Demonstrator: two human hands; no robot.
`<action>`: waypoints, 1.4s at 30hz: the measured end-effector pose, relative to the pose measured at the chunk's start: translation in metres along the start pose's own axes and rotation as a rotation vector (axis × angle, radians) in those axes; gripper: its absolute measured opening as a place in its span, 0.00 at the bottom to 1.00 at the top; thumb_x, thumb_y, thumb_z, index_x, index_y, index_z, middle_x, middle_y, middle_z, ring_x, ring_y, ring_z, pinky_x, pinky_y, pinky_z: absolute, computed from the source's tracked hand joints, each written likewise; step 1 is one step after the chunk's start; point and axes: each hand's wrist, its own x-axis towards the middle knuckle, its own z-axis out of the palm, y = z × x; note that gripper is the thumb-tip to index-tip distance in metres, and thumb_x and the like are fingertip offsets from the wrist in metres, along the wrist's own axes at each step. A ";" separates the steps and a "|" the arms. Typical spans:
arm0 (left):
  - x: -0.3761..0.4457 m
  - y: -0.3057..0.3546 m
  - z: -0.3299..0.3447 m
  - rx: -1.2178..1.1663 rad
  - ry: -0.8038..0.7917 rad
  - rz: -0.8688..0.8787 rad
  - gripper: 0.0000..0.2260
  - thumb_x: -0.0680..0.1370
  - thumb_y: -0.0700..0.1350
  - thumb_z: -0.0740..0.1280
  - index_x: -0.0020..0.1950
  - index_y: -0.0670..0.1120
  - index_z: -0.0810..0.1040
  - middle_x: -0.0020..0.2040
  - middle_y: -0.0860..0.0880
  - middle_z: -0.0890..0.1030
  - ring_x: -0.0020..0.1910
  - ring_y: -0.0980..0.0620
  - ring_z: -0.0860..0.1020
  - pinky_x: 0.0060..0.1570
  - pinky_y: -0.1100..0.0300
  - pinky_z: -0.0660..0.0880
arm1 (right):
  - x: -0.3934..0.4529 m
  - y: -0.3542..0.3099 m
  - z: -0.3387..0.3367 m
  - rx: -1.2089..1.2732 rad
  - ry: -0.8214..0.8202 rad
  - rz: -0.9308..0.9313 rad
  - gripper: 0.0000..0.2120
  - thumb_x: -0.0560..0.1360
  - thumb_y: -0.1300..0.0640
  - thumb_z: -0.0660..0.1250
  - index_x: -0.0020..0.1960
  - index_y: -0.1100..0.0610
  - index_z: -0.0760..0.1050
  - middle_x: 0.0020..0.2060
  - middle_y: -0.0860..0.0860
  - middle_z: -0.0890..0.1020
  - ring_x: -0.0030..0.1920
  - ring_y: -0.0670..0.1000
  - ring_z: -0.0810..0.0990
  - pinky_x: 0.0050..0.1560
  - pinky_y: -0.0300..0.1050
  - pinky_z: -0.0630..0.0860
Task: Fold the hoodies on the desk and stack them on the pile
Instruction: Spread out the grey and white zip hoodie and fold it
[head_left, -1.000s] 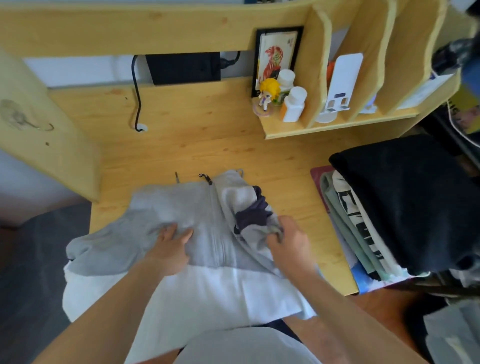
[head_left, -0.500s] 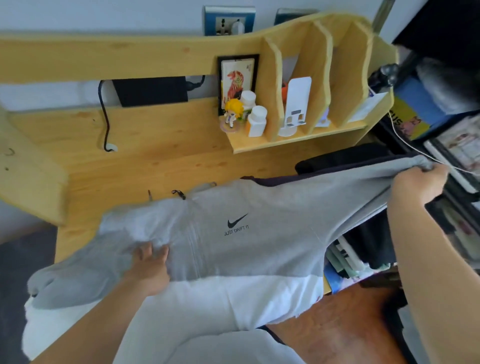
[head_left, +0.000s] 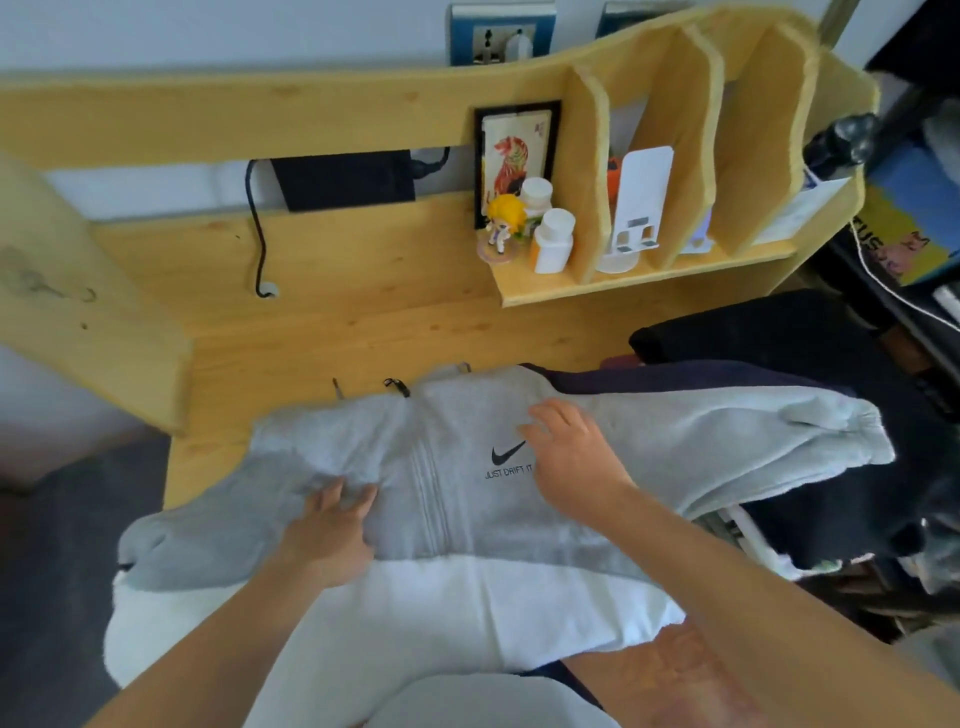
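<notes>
A grey and white zip hoodie (head_left: 452, 499) with a black swoosh logo lies spread front up across the wooden desk (head_left: 332, 322). Its right sleeve (head_left: 727, 441) stretches out over the pile of folded clothes (head_left: 810, 467) at the right, topped by a black garment. Its left sleeve hangs off the desk's left edge. My left hand (head_left: 332, 535) presses flat on the chest left of the zipper. My right hand (head_left: 571, 457) rests open on the chest beside the logo, fingers spread. Neither hand grips cloth.
At the back right a shelf (head_left: 644, 280) holds a framed picture (head_left: 514, 156), a small figurine (head_left: 501, 223), two white bottles (head_left: 553, 241) and a white stand. A black cable (head_left: 257, 234) hangs at the back. The desk's left side panel (head_left: 78, 312) stands close.
My right hand pulled the bunched right sleeve out to the right over the pile, let it go, and came back to rest on the chest. The left hand stayed pressing the hoodie.
</notes>
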 end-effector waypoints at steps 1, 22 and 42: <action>0.000 -0.005 0.000 -0.004 0.073 0.016 0.31 0.82 0.55 0.59 0.83 0.58 0.50 0.83 0.46 0.51 0.81 0.40 0.52 0.75 0.44 0.62 | 0.009 -0.011 0.009 0.026 -0.104 0.040 0.25 0.72 0.63 0.67 0.70 0.59 0.73 0.72 0.60 0.69 0.74 0.62 0.63 0.74 0.60 0.64; -0.018 -0.086 -0.073 -0.389 1.125 0.176 0.14 0.71 0.32 0.66 0.55 0.45 0.76 0.51 0.43 0.78 0.46 0.43 0.75 0.40 0.52 0.73 | 0.081 -0.010 0.002 0.001 0.513 -0.239 0.13 0.65 0.64 0.64 0.49 0.60 0.71 0.41 0.58 0.71 0.41 0.59 0.69 0.41 0.52 0.63; 0.015 -0.011 0.017 -0.289 0.281 0.065 0.26 0.80 0.54 0.64 0.77 0.50 0.66 0.67 0.42 0.72 0.68 0.40 0.71 0.66 0.50 0.69 | 0.122 -0.062 0.056 0.258 -0.492 0.237 0.29 0.77 0.54 0.71 0.75 0.48 0.65 0.77 0.53 0.54 0.74 0.64 0.57 0.70 0.58 0.69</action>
